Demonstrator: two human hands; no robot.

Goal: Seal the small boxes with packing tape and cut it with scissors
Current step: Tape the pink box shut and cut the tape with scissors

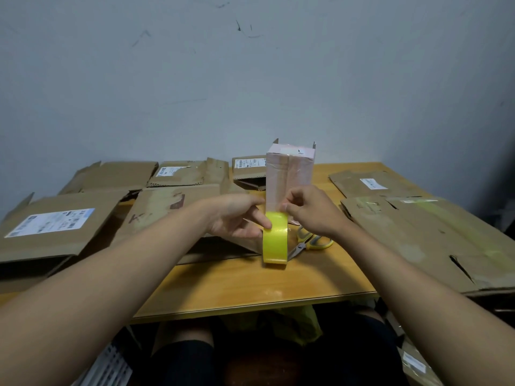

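Both hands work at centre frame: the left hand [237,218] grips the tape roll [275,240], the right hand [309,210] pinches tape against the upright box [291,174]. Taping is underway; cutting remains, I judge, since the scissors [309,242] lie untouched on the desk [250,280].

Showing glossy yellow plastic film on the tape roll [275,242]; pale pink card under shiny clear tape on the small box [289,174]; matt, creased brown cardboard [412,232] along both table [237,285] edges; smooth varnished wood; bright metal scissors [309,242] blades.
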